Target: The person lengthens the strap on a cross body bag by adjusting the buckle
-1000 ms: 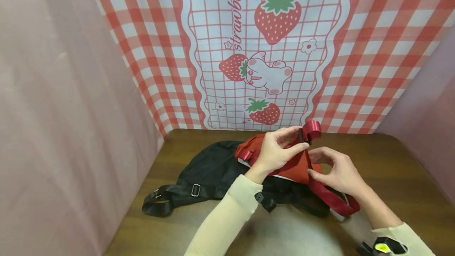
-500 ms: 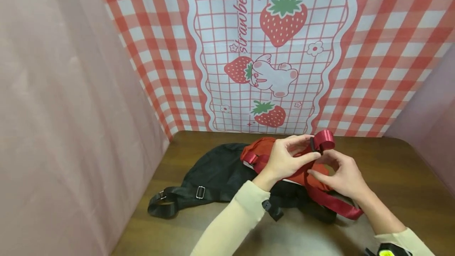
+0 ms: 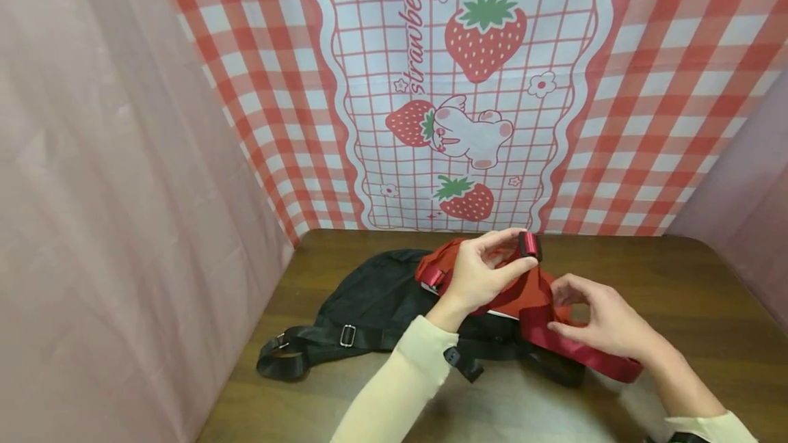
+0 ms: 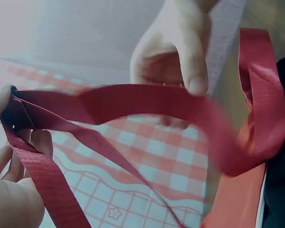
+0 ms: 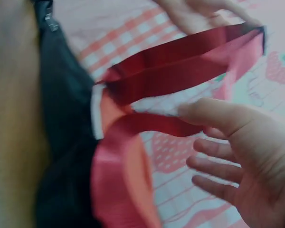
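A black bag (image 3: 375, 292) lies on the table with a red-orange, white-edged section (image 3: 452, 251) at its right. My left hand (image 3: 477, 275) pinches a black slider buckle (image 3: 531, 246) threaded with dark red webbing strap, raised over the bag. From the buckle the strap (image 4: 137, 99) runs in several lengths down to the bag. My right hand (image 3: 606, 316) is at the strap's lower loop, thumb and fingers apart. In the left wrist view its thumb overlaps the strap, with fingers behind; the right wrist view shows the fingers (image 5: 218, 173) spread loosely.
A black strap with a metal adjuster (image 3: 347, 336) trails left across the brown wooden table (image 3: 646, 272). Behind stands a red-checked strawberry cloth (image 3: 486, 115). Pinkish curtains (image 3: 123, 190) hang along both sides.
My left hand with the buckle first shifted right, then back left. My right hand has drawn away to the right from the buckle, its fingers wider, and the strap between has straightened.
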